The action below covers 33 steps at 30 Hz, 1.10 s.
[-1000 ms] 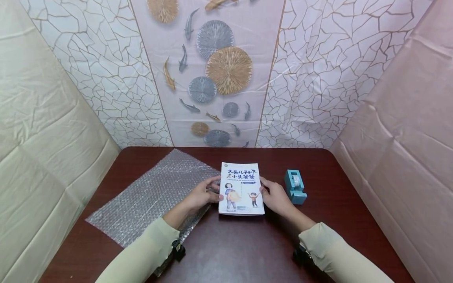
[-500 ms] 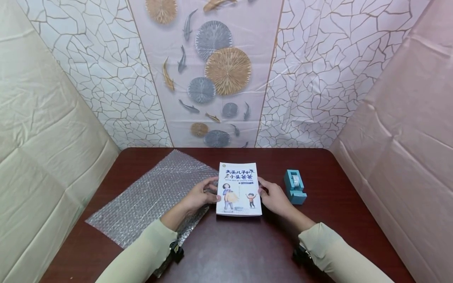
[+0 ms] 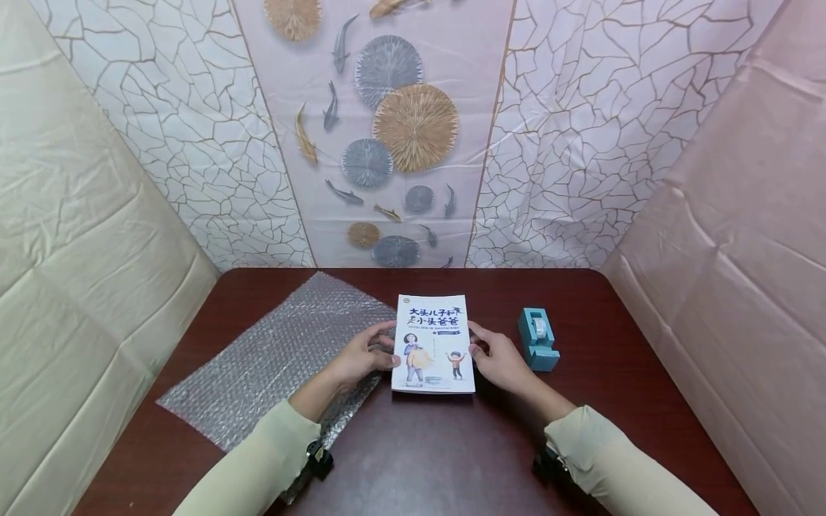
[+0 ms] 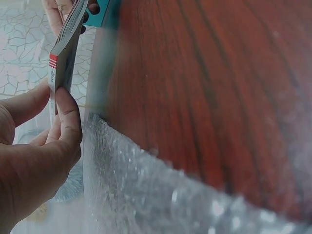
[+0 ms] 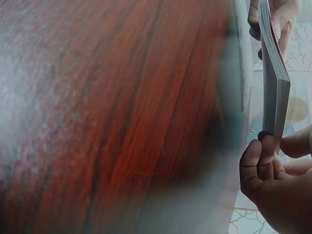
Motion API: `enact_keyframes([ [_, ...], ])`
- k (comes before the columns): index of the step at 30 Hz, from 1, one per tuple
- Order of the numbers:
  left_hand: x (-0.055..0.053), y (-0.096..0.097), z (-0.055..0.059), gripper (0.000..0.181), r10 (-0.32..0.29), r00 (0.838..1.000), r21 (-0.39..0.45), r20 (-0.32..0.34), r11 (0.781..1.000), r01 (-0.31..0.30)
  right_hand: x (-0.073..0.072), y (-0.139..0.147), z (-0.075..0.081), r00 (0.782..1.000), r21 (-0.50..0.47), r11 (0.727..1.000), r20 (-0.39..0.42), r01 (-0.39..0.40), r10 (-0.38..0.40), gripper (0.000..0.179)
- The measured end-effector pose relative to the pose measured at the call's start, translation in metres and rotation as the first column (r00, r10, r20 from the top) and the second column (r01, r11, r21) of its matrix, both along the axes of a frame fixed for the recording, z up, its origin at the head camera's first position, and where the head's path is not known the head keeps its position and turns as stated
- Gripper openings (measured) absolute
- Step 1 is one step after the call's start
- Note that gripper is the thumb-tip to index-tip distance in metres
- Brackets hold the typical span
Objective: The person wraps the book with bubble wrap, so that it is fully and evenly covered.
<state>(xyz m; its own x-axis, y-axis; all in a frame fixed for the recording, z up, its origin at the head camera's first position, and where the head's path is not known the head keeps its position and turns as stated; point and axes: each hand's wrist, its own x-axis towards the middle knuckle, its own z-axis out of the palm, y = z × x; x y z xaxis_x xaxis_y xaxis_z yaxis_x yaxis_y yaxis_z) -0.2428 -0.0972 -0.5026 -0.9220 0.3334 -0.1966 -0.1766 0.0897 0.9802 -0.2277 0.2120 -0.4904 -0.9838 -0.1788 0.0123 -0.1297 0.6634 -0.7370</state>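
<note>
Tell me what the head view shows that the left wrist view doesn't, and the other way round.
Only the head view: the illustrated front cover of the white paperback book, the clear tape roll and the pale cream sleeves.

Only the left wrist view: the book's white spine with red stripes and its shadowed underside.

Both: left hand and right hand holding the book, the clear bubble-wrap sheet, the dark red wooden table and the teal tape dispenser, only partly visible from the wrist.

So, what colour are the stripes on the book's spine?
The spine stripes are red, clearest in the left wrist view.
</note>
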Motion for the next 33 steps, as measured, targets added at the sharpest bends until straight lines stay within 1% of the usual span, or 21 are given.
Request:
enact_keyframes([
  [5,0.001,-0.003,-0.001,0.088,-0.004,1.0,-0.011,-0.008,1.0,0.004,0.002,-0.002,0.003,1.0,-0.008,1.0,0.014,-0.006,0.007,0.057],
  [10,0.005,-0.004,0.0,0.092,-0.003,1.0,-0.015,-0.022,1.0,0.003,0.001,-0.003,0.002,0.999,-0.011,0.999,-0.011,-0.03,0.03,0.059],
  [14,0.006,-0.005,0.002,0.091,-0.014,0.999,0.005,-0.034,1.0,0.014,0.0,-0.004,0.004,0.999,-0.01,0.999,-0.025,-0.038,0.038,0.057],
  [18,0.006,-0.007,0.004,0.089,-0.012,0.999,-0.005,-0.036,1.0,0.012,0.0,-0.007,0.004,0.999,-0.018,0.999,-0.029,-0.038,0.037,0.055],
  [24,0.005,-0.012,0.003,0.088,0.0,0.999,-0.031,-0.037,1.0,-0.001,0.0,-0.01,0.004,0.999,-0.028,0.999,-0.036,-0.034,0.033,0.053],
  [30,0.007,-0.017,0.004,0.09,0.003,0.999,-0.027,-0.039,1.0,-0.004,-0.001,-0.013,0.004,0.999,-0.027,0.999,-0.036,-0.035,0.034,0.051],
  [33,0.007,-0.018,0.004,0.092,0.003,0.998,-0.018,-0.058,1.0,-0.004,-0.002,-0.014,0.005,0.999,-0.031,0.999,-0.036,-0.037,0.036,0.05],
])
